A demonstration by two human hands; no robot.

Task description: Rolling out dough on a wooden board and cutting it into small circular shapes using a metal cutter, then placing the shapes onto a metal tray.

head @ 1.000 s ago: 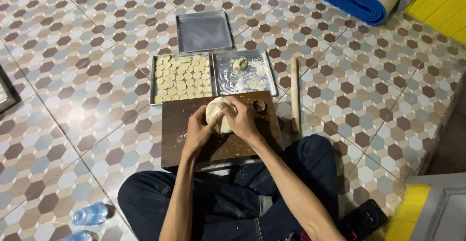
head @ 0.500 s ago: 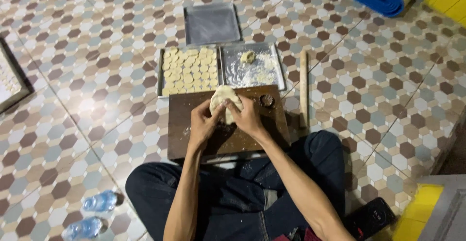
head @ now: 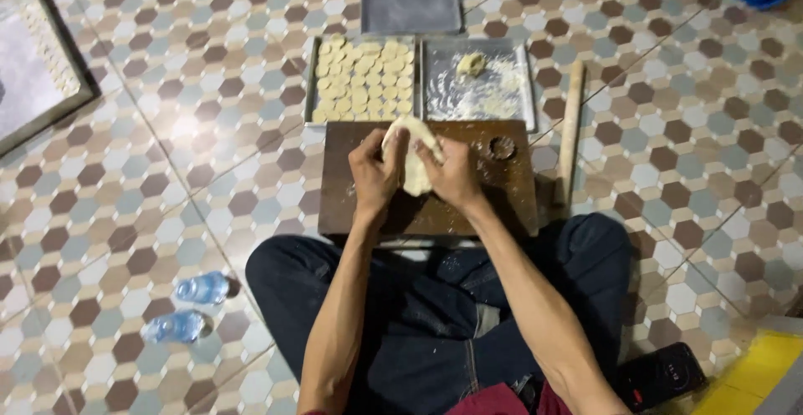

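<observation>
Head camera looks down on a person seated cross-legged on a tiled floor (head: pixel 167 130), with a dark wooden board (head: pixel 351 206) set just in front of the knees as a low work surface. Both hands meet above the board: the left hand (head: pixel 374 172) and the right hand (head: pixel 456 172) each have their fingers closed on a flat piece of pale dough (head: pixel 411 143), holding it by opposite edges so that it hangs lifted off the wood. A small round cutter (head: pixel 502 147) lies on the board to the right, within easy reach. Just beyond the board stand two metal trays side by side, one (head: pixel 314 80) filled with rows of cut dough rounds (head: pixel 364 80), the other (head: pixel 527 89) floured and carrying a small lump of dough (head: pixel 471 64). A wooden rolling pin (head: pixel 570 130) lies on the floor beside the board's right edge. Two plastic bottles (head: pixel 188 306) lie by the left knee, and a dark phone (head: pixel 665 373) by the right.
</observation>
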